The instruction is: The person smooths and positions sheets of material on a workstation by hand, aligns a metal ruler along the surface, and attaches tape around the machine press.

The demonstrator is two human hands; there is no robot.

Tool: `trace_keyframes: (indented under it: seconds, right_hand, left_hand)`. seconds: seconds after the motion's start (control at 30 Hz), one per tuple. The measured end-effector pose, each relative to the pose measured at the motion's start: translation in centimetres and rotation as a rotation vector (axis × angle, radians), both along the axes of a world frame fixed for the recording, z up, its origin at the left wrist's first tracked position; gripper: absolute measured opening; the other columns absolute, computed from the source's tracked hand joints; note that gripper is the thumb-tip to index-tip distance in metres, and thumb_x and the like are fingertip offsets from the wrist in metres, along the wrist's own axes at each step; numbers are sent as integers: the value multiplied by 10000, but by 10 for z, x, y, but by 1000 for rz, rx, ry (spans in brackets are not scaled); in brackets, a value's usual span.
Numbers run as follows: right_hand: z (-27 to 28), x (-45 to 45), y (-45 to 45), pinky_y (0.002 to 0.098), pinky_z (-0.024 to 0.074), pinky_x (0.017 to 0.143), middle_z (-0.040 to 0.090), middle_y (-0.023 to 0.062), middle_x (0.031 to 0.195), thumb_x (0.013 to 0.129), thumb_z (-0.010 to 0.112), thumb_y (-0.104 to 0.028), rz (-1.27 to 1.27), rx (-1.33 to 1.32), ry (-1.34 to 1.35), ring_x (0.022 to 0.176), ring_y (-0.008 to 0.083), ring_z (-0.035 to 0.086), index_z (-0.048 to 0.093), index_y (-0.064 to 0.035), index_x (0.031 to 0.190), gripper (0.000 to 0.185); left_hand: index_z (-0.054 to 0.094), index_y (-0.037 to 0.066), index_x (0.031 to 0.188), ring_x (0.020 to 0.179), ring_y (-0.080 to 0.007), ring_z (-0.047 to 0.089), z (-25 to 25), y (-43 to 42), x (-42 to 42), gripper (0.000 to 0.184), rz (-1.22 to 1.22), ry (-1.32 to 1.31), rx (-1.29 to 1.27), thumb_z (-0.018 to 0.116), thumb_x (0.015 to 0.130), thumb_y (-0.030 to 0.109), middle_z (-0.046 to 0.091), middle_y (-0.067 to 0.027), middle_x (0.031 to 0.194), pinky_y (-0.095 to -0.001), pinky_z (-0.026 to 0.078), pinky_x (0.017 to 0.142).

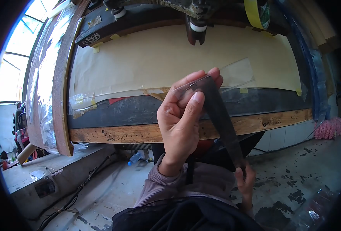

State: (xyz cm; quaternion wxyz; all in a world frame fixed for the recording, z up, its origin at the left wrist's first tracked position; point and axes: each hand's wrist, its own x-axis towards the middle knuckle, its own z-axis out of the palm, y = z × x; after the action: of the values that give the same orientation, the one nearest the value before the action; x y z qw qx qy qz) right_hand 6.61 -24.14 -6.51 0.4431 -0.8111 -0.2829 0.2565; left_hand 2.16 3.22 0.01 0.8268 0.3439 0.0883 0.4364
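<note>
The step in hand seems to be handling and aligning a dark flat strip (225, 121) in the air, in front of the worktable's wooden front rail (139, 133). The left hand (182, 117) pinches the strip's upper end above the rail, thumb on the near face and fingers behind. The right hand (245, 178) has its fingers closed around the lower end, below the rail; part of that grip is hidden. A clear plastic strip (238, 75) reaches past the left fingertips, above the rail; whether it is joined to the dark one, I cannot tell. The next move probably calls for a firm pinch at the top and both ends steadied, since so thin a piece may bend or slip.

Behind the rail lies a dark padded surface (128, 117), and beyond it a beige paper sheet (139, 57) with yellow tape (96, 49) at its edges. Farther behind the rail, a forked metal fitting (195, 34) hangs over the paper, with a tape roll (257, 14) to its right; both could hamper a reach that far. A film-wrapped wooden board (58, 77) stands at the rail's left end and limits sideways swing. Below the rail are a plastic bottle (135, 158) and black cables (76, 192); a pink bundle (329, 128) sits past its right end.
</note>
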Motion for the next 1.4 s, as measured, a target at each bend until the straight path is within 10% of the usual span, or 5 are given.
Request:
trace_keyframes:
  seconds: [0.6,0.8,1.03,1.4]
  right_hand:
    - [8,5,0,271,335,452,474,57,534,890,605,-284,-12,36,-4,457,117,457,572,-16,814,281]
    - [7,9,-7,278,330,446,462,55,525,878,614,-304,-20,10,-48,442,125,444,579,-17,819,295]
    - [6,19,-20,272,314,448,445,46,518,872,604,-327,-55,12,-24,454,116,415,571,-6,797,331]
    - [8,30,-33,279,315,468,441,44,536,862,601,-353,-41,5,16,486,111,414,573,4,800,364]
  left_hand:
    - [412,-91,1275,1102,-323,596,-8,-3,-3,394,104,-8,-12,541,912,-8,559,-286,1185,-353,566,880]
    - [486,-58,1251,1013,-167,638,-1,0,-2,441,57,-59,-74,651,843,-31,624,-179,1152,-256,515,904]
    - [461,-120,1293,1232,-259,497,4,9,-9,417,-278,158,129,525,924,62,507,-226,1322,-371,337,1063]
    - [318,-181,1310,1227,-494,439,5,7,-10,481,-396,89,126,421,944,113,392,-410,1306,-499,429,1010]
